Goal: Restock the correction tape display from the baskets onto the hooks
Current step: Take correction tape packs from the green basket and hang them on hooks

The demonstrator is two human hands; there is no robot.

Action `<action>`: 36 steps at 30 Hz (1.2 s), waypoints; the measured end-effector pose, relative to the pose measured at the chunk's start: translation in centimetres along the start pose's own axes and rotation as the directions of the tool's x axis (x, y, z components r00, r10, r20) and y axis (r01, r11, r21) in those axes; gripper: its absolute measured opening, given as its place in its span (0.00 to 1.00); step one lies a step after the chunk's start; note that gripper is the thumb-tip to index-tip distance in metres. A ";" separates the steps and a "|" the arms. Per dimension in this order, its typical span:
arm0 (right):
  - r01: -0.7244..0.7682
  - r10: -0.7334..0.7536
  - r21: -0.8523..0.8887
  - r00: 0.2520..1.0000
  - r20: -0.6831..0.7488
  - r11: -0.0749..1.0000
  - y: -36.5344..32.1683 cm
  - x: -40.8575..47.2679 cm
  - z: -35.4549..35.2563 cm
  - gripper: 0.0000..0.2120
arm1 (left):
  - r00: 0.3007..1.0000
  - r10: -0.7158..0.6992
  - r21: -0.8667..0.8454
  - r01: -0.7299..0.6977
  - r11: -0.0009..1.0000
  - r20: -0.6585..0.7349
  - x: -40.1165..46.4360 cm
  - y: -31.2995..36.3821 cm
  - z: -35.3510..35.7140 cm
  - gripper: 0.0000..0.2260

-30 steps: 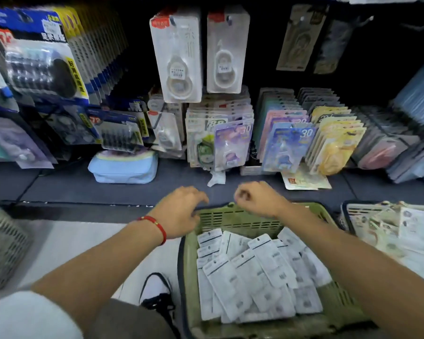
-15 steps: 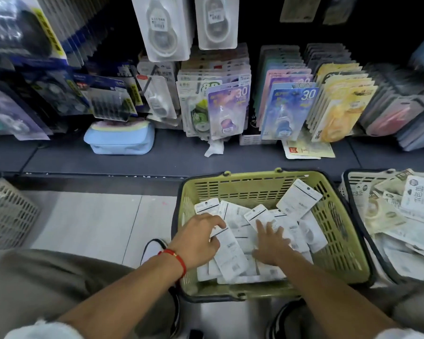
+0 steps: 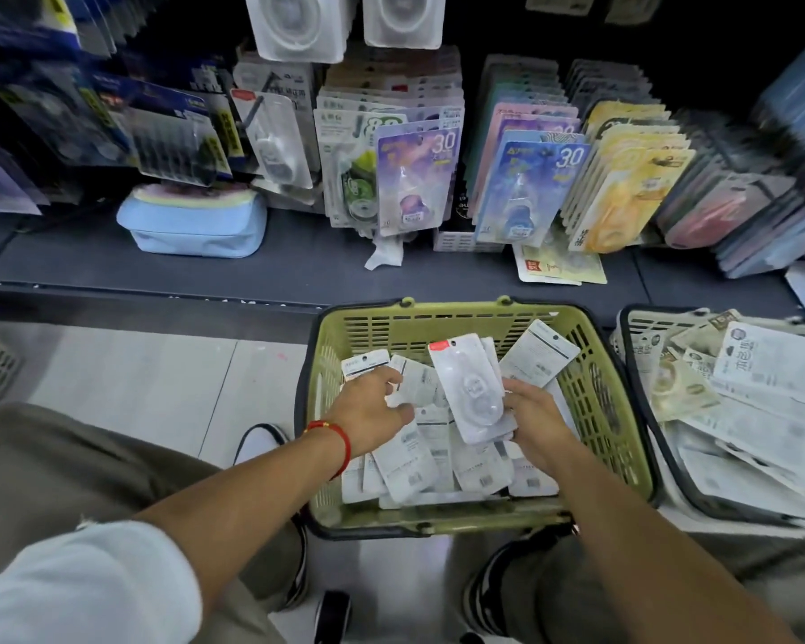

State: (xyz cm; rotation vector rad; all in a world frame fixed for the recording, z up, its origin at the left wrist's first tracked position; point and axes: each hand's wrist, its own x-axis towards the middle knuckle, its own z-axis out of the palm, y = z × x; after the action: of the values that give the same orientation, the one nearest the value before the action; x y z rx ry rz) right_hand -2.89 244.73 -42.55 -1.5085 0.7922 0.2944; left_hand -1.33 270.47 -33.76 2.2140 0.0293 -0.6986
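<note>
Reaching into the green basket (image 3: 591, 411), we have both hands among the white packs (image 3: 405, 462) piled there. Our right hand (image 3: 537, 422) grips a small stack of packs (image 3: 472, 388), tilted up, clear blister face toward us, red tab at the top edge. Our left hand (image 3: 368, 411), red cord on its wrist, has its fingers curled onto a pack (image 3: 414, 385) just left of that stack; whether it pinches it or only rests on it we cannot tell. Basket sits on the floor against the dark shelf (image 3: 252, 267). Hooks above carry rows of carded tapes (image 3: 414, 178). A second basket (image 3: 642, 327) of packs stands just right of the green one. A pale blue pouch (image 3: 191, 225) lies on the shelf at left.
</note>
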 end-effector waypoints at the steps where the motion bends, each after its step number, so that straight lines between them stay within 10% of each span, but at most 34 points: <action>1: -0.014 0.004 0.104 0.995 0.104 0.994 -0.7 -0.7 0.6 0.17 | 0.999 -0.049 -0.087 0.049 0.995 0.001 0.0 0.1 0.0 0.29; 4: -0.044 -0.091 0.281 0.888 0.450 0.959 -3.1 -2.6 3.5 0.18 | 0.988 -0.149 -0.370 0.156 0.916 0.047 -0.5 0.7 -0.6 0.40; 7: -0.019 -0.097 0.198 0.824 0.559 0.980 -4.4 -3.2 6.0 0.15 | 0.987 -0.157 -0.678 0.143 0.721 0.041 -0.4 0.6 -1.4 0.23; 10: 0.246 -0.204 -0.178 0.953 0.225 0.953 -5.0 -1.8 5.5 0.09 | 0.987 -0.163 -0.719 0.115 0.685 0.003 -0.3 0.0 -2.3 0.16; 13: 0.212 -0.461 -0.624 0.846 -0.267 0.752 -5.3 0.9 1.4 0.17 | 0.991 -0.135 -0.701 0.096 0.707 0.000 -0.4 -0.7 -2.6 0.14; 19: 0.008 -0.589 -0.961 0.791 -0.164 0.278 -3.5 3.3 -2.8 0.19 | 0.995 -0.098 -0.679 0.080 0.729 0.012 -0.3 -1.0 -2.4 0.21; 25: 0.248 -0.597 -0.771 0.776 -0.204 0.586 -5.5 0.9 -0.1 0.11 | 0.991 -0.103 -0.624 0.029 0.781 -0.082 0.2 -0.6 -2.1 0.22; 30: 0.550 -0.609 -0.543 0.788 0.086 0.635 -12.0 -2.3 2.7 0.24 | 0.962 0.028 -0.461 -0.157 0.873 -0.273 0.4 0.3 -2.8 0.18; 36: 0.417 -0.399 -0.084 0.901 0.169 0.905 -14.3 -5.1 7.2 0.06 | 0.922 0.249 -0.320 -0.341 0.884 -0.297 0.4 0.6 -4.3 0.15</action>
State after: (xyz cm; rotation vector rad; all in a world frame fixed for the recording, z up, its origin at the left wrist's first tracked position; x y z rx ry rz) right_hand 4.51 251.87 -29.22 -1.7018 0.3285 0.1360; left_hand 1.13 272.97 -31.26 1.8733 -0.0510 -0.2181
